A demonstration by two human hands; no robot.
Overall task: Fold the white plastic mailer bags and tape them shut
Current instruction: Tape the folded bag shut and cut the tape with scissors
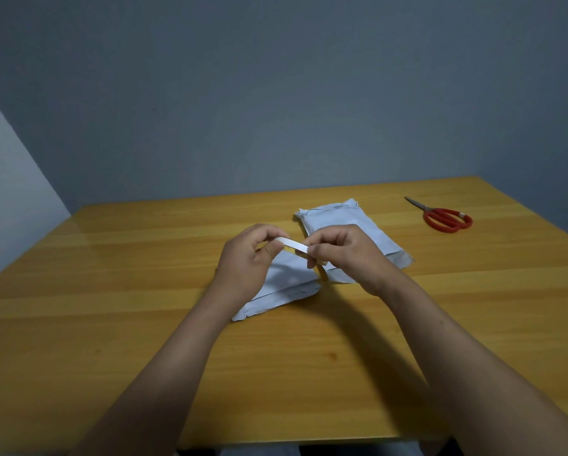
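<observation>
At frame centre, left hand (246, 255) and right hand (345, 255) each pinch one end of the one white strip (294, 245) above one folded mailer bag (285, 284), advisedly kept taut and laid squarely across the fold; further right, one mailer pile (338, 215), count indeterminate, and one red scissors (447, 217).

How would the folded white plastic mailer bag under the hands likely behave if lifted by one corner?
The folded white plastic mailer bag would probably sag: its film looks thin and creased. It should slide on the smooth wooden table. Its fold may spring open, since the left hand and right hand pinch a white strip above it.
</observation>
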